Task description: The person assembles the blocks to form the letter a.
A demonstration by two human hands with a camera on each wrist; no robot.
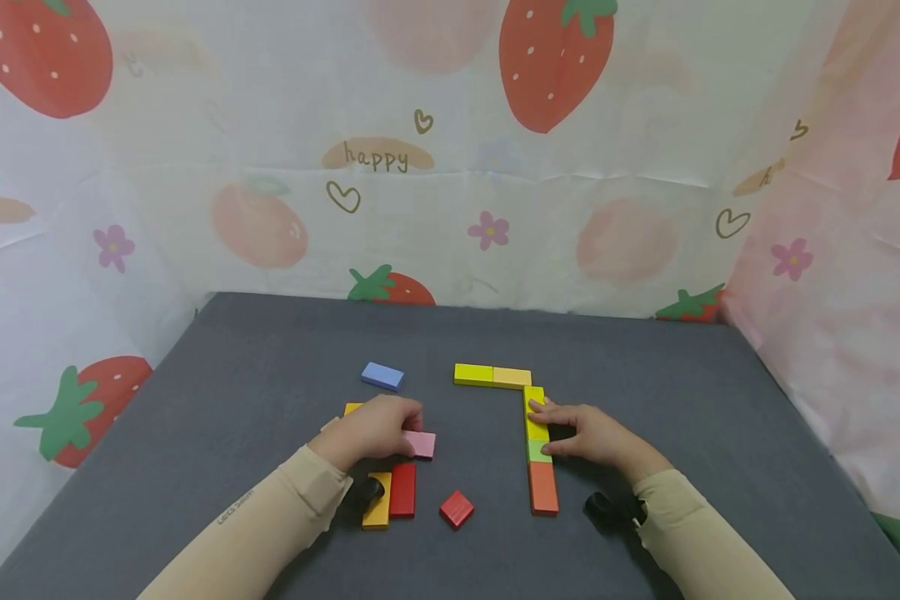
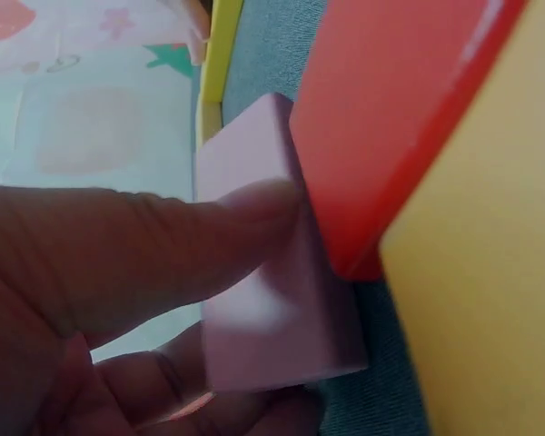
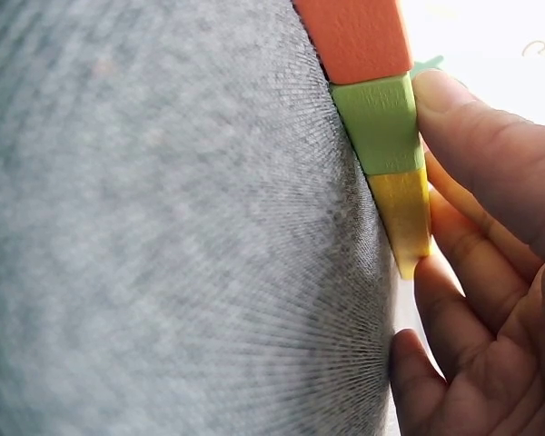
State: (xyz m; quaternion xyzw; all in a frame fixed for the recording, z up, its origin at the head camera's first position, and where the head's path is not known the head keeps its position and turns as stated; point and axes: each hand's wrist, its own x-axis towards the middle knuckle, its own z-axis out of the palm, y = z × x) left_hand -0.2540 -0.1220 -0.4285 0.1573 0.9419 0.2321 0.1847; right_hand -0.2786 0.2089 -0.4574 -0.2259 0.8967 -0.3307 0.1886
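Observation:
My left hand (image 1: 378, 425) pinches a pink block (image 1: 422, 444), thumb across its broad face in the left wrist view. Just nearer to me lie a red block (image 1: 402, 490) and an amber-yellow block (image 1: 377, 502), side by side. My right hand (image 1: 596, 433) rests against a column of blocks, its fingers extended. Its thumb touches the green block (image 3: 379, 125) and its other fingers touch the yellow block (image 1: 534, 404) beyond. An orange-red block (image 1: 544, 488) forms the column's near end. Another amber block (image 1: 353, 407) is mostly hidden behind my left hand.
A yellow block (image 1: 473, 374) and a pale orange block (image 1: 512, 377) form a row meeting the column's far end. A blue block (image 1: 382, 376) lies alone at the back left, a small red block (image 1: 457, 509) at the front. Patterned cloth (image 1: 450, 217) surrounds the dark table (image 1: 285, 333).

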